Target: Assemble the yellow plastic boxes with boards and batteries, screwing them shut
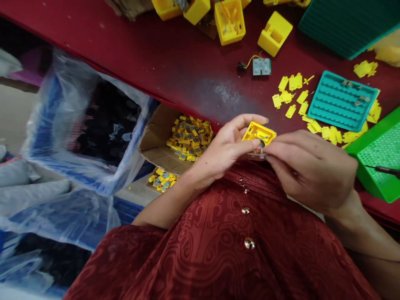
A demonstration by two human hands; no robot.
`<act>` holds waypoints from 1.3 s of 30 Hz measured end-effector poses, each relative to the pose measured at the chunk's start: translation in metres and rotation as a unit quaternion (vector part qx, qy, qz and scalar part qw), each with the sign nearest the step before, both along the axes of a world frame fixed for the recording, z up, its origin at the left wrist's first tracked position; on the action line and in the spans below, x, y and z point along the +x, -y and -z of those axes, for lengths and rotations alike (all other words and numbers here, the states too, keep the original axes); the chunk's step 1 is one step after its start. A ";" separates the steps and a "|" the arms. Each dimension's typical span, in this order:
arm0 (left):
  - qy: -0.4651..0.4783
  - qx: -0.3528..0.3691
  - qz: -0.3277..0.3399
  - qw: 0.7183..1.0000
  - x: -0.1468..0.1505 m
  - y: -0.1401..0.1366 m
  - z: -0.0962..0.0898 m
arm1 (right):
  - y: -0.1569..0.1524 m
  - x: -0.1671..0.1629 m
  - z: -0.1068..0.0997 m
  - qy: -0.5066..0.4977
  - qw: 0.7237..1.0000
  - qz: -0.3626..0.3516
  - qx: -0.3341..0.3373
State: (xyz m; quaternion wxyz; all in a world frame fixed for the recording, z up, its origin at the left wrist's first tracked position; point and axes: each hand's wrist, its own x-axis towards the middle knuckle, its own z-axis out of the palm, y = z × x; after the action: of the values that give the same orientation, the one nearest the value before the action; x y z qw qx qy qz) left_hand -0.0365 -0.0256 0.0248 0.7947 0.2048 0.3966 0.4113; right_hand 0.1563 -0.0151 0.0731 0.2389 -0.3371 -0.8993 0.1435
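Note:
My left hand is closed around a small open yellow plastic case, its hollow side facing up. A small circuit board with parts on it sits at the case's near edge, beneath my left thumb. My right hand pinches at the right side of this board; its fingertips meet the board's edge, and the exact grip is partly hidden. Beyond the hands, another circuit board lies on the red table, with a yellow wire running to a small black part.
Small yellow plates are scattered around a teal ribbed tray. A green basket with a dark-handled tool stands at right. Yellow cases line the back. At left are a cardboard box of yellow parts and a plastic-lined blue crate.

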 end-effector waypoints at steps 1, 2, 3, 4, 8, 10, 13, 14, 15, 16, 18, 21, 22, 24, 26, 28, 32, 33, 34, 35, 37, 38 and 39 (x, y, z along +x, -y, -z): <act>0.015 -0.005 0.011 1.000 -0.001 -0.001 0.001 | 0.000 -0.001 0.000 -0.001 1.000 0.020 -0.009; 0.034 -0.014 0.022 0.999 -0.001 -0.002 0.001 | 0.000 -0.001 0.001 -0.003 0.999 0.039 -0.019; 0.055 -0.024 0.030 0.998 -0.002 -0.002 0.001 | 0.000 -0.002 0.001 -0.008 0.998 0.051 -0.028; 0.070 -0.033 0.034 0.996 -0.003 -0.002 0.001 | -0.001 -0.002 0.001 -0.014 0.998 0.056 -0.033; 0.034 -0.046 0.014 0.998 -0.003 0.004 -0.005 | -0.004 -0.001 0.001 -0.001 0.997 0.064 -0.051; 0.004 -0.032 0.012 0.999 -0.001 0.007 -0.007 | -0.006 0.000 0.000 0.008 0.996 0.064 -0.062; -0.013 0.005 0.017 1.000 0.001 0.008 -0.004 | -0.007 0.003 0.001 0.007 0.996 0.059 -0.066; -0.018 0.012 0.018 1.000 0.001 0.008 -0.003 | -0.007 0.004 0.001 0.008 0.996 0.061 -0.064; -0.022 0.017 0.019 0.999 0.001 0.007 -0.002 | -0.007 0.004 0.002 0.011 0.996 0.065 -0.063; -0.025 0.020 0.020 0.999 0.001 0.007 -0.002 | -0.006 0.005 0.003 0.014 0.996 0.068 -0.059; -0.032 0.026 0.022 0.999 0.001 0.007 -0.002 | -0.005 0.005 0.004 0.015 0.996 0.068 -0.050; -0.053 0.037 0.019 0.998 0.002 0.008 -0.004 | -0.003 0.005 0.007 0.020 0.997 0.067 -0.020; -0.062 0.040 0.020 0.997 0.002 0.008 -0.004 | -0.003 0.005 0.008 0.025 0.997 0.069 -0.008; -0.073 0.043 0.024 0.996 0.003 0.008 -0.002 | -0.003 0.004 0.008 0.033 0.996 0.077 0.009; -0.069 0.035 0.030 0.997 0.003 0.008 0.002 | -0.002 0.004 0.009 0.026 0.996 0.088 0.008; -0.046 0.026 0.032 0.998 0.004 0.007 0.005 | -0.002 0.004 0.010 0.000 0.995 0.100 -0.001; -0.011 0.011 0.027 1.000 0.004 0.006 0.006 | 0.001 0.005 0.013 -0.042 0.993 0.112 -0.010; -0.009 0.008 0.026 1.000 0.005 0.006 0.006 | 0.001 0.006 0.014 -0.049 0.992 0.112 -0.005; -0.008 0.006 0.024 1.000 0.005 0.007 0.005 | 0.002 0.006 0.015 -0.053 0.992 0.115 0.003; -0.008 0.007 0.021 1.000 0.005 0.007 0.005 | 0.002 0.006 0.017 -0.052 0.992 0.114 0.016; -0.016 0.015 0.017 1.000 0.007 0.009 0.004 | 0.003 0.006 0.021 -0.041 0.993 0.106 0.044; -0.026 0.021 0.015 0.999 0.008 0.010 0.004 | 0.003 0.006 0.024 -0.040 0.992 0.100 0.059; -0.040 0.027 0.011 0.999 0.009 0.010 0.005 | 0.003 0.005 0.027 -0.044 0.992 0.096 0.072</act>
State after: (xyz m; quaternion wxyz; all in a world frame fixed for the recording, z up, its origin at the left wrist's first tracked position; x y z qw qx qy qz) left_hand -0.0272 -0.0359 0.0201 0.7768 0.2467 0.4143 0.4050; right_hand 0.1611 -0.0179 0.0459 0.3141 -0.3973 -0.8594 0.0696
